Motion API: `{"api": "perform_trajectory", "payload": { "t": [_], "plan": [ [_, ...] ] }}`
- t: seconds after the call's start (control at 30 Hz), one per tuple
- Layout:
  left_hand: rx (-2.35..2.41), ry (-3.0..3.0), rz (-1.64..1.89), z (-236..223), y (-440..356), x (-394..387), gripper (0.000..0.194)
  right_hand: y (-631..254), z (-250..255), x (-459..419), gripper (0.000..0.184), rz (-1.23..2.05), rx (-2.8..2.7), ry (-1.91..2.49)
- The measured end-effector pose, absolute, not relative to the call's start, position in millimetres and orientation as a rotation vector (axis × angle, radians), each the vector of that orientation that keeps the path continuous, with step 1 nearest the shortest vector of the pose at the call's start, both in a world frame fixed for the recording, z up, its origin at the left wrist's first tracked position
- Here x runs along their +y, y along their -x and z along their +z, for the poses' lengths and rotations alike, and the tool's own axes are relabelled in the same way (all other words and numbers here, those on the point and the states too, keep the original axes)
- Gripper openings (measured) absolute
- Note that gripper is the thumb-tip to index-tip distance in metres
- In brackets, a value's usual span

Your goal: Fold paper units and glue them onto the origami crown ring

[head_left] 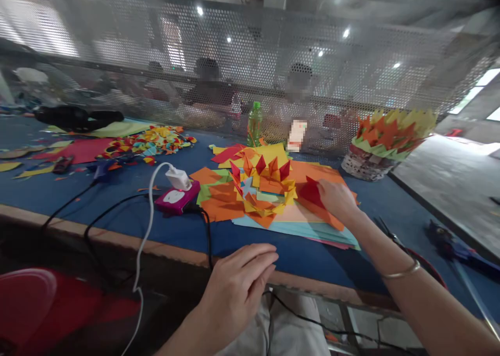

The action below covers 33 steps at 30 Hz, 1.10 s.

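Observation:
My right hand (339, 198) reaches to the paper stack, its fingers closed on a piece of red paper (311, 193) over orange sheets (328, 173). In front of the table's edge hangs my left hand (242, 279), fingers stretched out and nothing in it. Left of the right hand stands a ring of folded paper points (269, 210), yellow and orange, with red and orange points along its far side. Pale blue sheets (297, 232) lie at the bottom of the stack. My right fingertips are partly hidden.
A pink power strip (177, 198) with a white plug (178, 179) and cables sits left. Behind are a green bottle (255, 124) and a pile of small folded papers (156, 141). At right are a paper-filled basket (367, 166), scissors (391, 233) and a blue glue gun (449, 244).

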<state>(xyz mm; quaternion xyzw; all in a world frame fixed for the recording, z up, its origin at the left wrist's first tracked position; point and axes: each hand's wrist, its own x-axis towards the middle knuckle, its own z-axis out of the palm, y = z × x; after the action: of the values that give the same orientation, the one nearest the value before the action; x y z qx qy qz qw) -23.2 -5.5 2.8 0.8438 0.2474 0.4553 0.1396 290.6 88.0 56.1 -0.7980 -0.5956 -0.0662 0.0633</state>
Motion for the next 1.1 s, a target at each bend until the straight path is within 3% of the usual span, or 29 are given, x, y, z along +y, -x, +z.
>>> {"api": "perform_trajectory", "payload": {
  "t": [0.13,0.2,0.3,0.37,0.4,0.5,0.73,0.87,1.1],
  "plan": [
    [0.695,-2.372,1.352,6.5,26.7,-4.9,0.026,-287.6,77.3,50.0,0.024,-0.23,-1.77,2.171],
    [0.742,-2.321,1.377,9.3,25.4,-5.2,0.03,-278.1,81.5,16.5,0.028,-0.218,-1.777,2.019],
    [0.833,-2.294,1.391,12.9,16.5,-7.2,0.049,-255.0,75.8,-36.2,0.033,-0.126,-1.84,1.819],
    [0.786,-2.305,1.365,14.3,7.2,-8.6,0.063,-238.8,66.4,-62.2,0.021,0.085,-1.896,1.58],
    [0.729,-2.305,1.343,14.7,2.3,-9.0,0.057,-232.0,61.2,-70.7,0.015,0.182,-1.891,1.479],
    [0.575,-2.275,1.35,14.9,-10.3,-8.3,0.009,-221.7,47.0,-80.5,0.016,0.237,-1.886,1.325],
    [0.683,-2.531,1.541,9.5,-23.4,-10.7,0.022,-227.8,28.9,-78.0,0.031,-0.267,-1.913,1.306],
    [0.68,-2.717,1.546,2.8,-28.5,-15.2,0.025,-228.4,22.3,-78.9,0.016,-0.416,-1.97,1.22],
    [0.642,-2.657,1.574,3.1,-31.7,-16.4,0.028,-233.2,13.5,-75.6,0.014,-0.466,-1.912,1.211]
  ]
}}
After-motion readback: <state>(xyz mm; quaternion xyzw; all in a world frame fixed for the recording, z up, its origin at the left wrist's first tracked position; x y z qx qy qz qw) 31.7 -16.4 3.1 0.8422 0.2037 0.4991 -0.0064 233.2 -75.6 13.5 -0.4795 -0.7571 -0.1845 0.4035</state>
